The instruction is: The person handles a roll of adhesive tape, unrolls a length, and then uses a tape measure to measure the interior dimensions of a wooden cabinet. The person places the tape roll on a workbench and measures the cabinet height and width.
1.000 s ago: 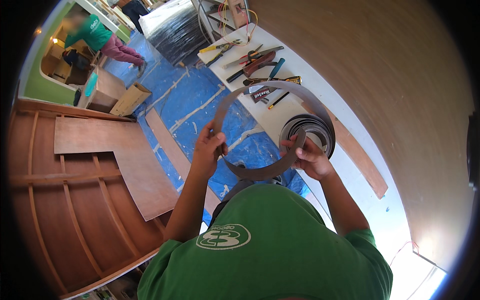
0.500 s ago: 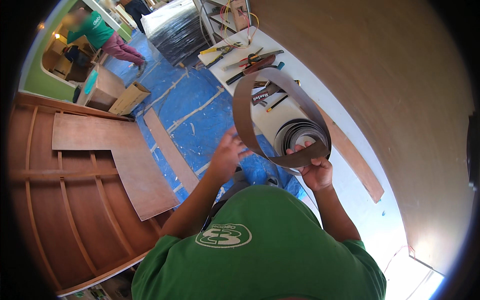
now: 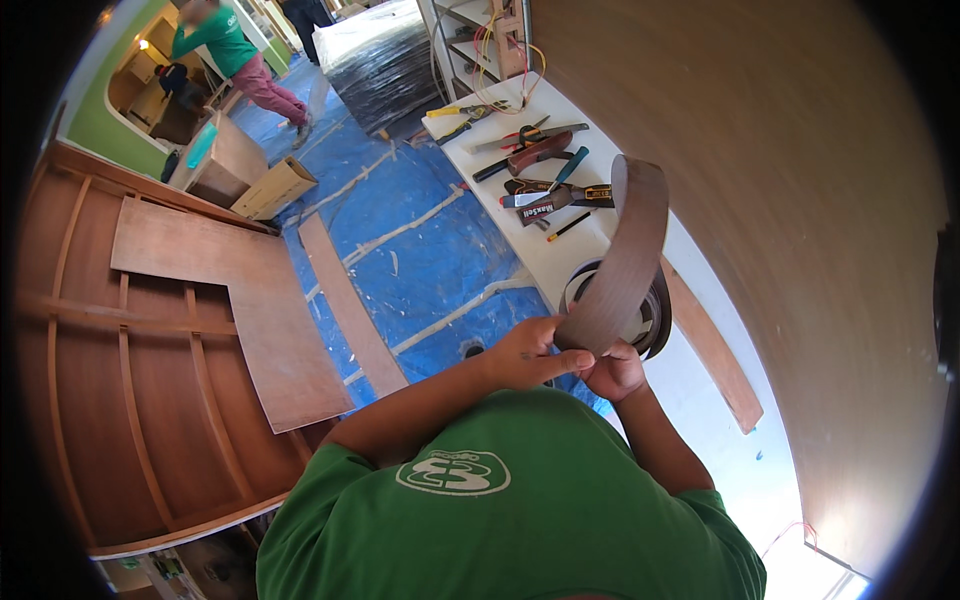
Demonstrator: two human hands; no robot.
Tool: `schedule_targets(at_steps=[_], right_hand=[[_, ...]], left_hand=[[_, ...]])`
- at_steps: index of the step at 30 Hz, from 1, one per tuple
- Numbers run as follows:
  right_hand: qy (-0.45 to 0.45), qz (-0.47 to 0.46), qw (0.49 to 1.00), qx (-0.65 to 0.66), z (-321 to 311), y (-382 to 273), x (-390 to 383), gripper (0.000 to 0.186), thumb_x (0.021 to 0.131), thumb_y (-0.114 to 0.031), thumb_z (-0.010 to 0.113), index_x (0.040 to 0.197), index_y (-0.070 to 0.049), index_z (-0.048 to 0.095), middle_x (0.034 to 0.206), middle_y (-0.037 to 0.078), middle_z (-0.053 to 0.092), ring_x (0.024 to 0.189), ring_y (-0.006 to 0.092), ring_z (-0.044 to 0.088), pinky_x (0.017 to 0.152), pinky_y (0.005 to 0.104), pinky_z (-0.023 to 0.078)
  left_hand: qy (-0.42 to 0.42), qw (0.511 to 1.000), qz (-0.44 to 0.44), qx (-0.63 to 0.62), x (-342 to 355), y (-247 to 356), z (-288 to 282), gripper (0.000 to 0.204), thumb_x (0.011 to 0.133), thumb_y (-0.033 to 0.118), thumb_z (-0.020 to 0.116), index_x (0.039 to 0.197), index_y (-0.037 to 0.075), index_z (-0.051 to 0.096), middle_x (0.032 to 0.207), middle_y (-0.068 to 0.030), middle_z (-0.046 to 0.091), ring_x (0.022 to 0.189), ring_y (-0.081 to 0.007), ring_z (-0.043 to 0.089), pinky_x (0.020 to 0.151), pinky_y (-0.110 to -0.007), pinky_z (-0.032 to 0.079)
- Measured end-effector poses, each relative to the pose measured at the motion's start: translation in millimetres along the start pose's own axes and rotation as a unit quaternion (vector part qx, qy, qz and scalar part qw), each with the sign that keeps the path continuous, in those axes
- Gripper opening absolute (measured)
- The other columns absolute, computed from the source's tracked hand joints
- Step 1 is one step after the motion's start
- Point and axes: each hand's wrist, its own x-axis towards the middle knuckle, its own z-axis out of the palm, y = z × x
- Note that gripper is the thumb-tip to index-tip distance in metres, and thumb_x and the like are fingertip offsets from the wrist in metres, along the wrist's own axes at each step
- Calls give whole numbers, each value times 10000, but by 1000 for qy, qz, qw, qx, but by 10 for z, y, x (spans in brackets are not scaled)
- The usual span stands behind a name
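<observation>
A roll of brown wood-grain edge banding (image 3: pixel 640 215) is in front of me, one loop of it standing up in an arc. The coiled part (image 3: pixel 660 318) lies behind the loop, at the near end of the white bench. My left hand (image 3: pixel 528 354) is closed on the banding's lower end, its thumb laid across the strip. Right beside it, my right hand (image 3: pixel 616 372) is also closed on the strip, with its fingers curled. The two hands touch or nearly touch. Part of the coil is hidden behind the raised loop.
On the white bench (image 3: pixel 480 160) lie pliers (image 3: pixel 530 134), a green-handled tool (image 3: pixel 572 165) and a pencil (image 3: pixel 569 226). A wooden strip (image 3: pixel 710 345) lies along its right. Blue sheeting (image 3: pixel 420 265) covers the floor. Plywood (image 3: pixel 270 330) rests at left; a person (image 3: pixel 240 60) stands far left.
My left hand, open and apart from the banding before, has come right and taken hold of it beside my right hand. The wide loop has narrowed and swung to the right.
</observation>
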Motion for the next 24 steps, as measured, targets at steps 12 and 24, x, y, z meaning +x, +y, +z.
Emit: schedule_targets(at_steps=[12,24], right_hand=[[-5,-180,982,-64,667,-874,129,650,993,-576,526,1360,-40,529,1222,176,662,1201,308,619,1032,465,476],[171,-287,930,-155,374,-814,15,273,959,-248,705,1116,-28,669,1108,135,717,1110,268,645,1025,433,476]], left_hand=[[-49,917,37,395,252,66,-378,530,925,531,655,1020,10,662,817,-213,691,779,-414,674,699,-471,527],[52,925,-101,363,182,-705,-594,580,913,605,654,830,31,683,687,-176,649,660,-350,658,612,-441,499]])
